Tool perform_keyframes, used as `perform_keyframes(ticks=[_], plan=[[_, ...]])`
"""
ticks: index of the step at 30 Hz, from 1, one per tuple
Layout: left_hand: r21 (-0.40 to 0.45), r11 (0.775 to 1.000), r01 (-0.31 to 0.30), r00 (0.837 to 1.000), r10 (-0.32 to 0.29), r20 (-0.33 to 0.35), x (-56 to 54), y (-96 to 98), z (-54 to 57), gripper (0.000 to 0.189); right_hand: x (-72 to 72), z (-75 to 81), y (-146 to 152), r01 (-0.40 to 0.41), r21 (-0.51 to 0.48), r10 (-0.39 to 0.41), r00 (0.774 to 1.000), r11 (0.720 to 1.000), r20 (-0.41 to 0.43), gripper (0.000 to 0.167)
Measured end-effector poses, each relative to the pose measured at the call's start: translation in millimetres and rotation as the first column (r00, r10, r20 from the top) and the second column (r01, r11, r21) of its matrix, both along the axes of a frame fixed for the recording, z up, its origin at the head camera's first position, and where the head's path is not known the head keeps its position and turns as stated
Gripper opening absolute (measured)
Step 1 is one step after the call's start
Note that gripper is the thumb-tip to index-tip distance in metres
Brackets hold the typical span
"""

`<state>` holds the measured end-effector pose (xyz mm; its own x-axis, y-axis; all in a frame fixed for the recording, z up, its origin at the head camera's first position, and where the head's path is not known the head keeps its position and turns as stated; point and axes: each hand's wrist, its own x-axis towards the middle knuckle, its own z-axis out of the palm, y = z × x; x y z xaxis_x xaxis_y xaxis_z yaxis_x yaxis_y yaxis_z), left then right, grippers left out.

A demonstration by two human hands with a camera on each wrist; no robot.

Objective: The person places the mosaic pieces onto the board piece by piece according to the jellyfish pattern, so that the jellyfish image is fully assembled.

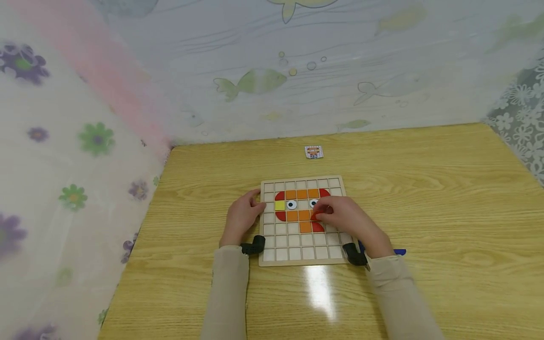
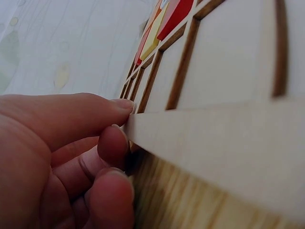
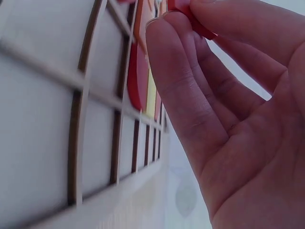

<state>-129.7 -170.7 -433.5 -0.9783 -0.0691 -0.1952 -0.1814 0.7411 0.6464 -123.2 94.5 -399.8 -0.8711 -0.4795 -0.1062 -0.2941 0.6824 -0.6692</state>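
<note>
A square wooden grid board (image 1: 293, 254) lies on the table, with orange square tiles (image 1: 302, 194), red rounded tiles (image 1: 281, 216), a yellow square tile (image 1: 280, 205) and two eye tiles (image 1: 291, 205) set in its cells. At its left edge, my left hand (image 1: 243, 213) pinches the frame, thumb on top and curled fingers against the side. My right hand (image 1: 346, 215) holds a small red tile (image 3: 180, 5) between thumb and fingertips, over the right part of the pattern. That hand covers some cells, and the held tile's full outline is hidden.
A small printed card (image 1: 314, 151) with a gridded picture lies behind the board. Beside the right wrist, a blue object (image 1: 399, 252) is partly covered by the arm. Patterned sheets (image 1: 255, 85) rise at the back and left of the wooden table (image 1: 204, 189).
</note>
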Motion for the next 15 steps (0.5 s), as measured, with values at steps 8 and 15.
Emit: perform_keyframes(ticks=[8,15], plan=[[0.003,1.0,-0.001,1.0,0.001,-0.001,0.2,0.3,0.4,0.046,-0.1,3.2,-17.6,-0.042,0.002,0.042,0.999,0.999,0.015,0.01],[-0.002,1.0,-0.001,1.0,0.001,0.005,-0.5,-0.4,-1.0,0.046,2.6,0.8,-30.1,-0.06,-0.015,0.06,0.998,0.998,0.005,0.012]])
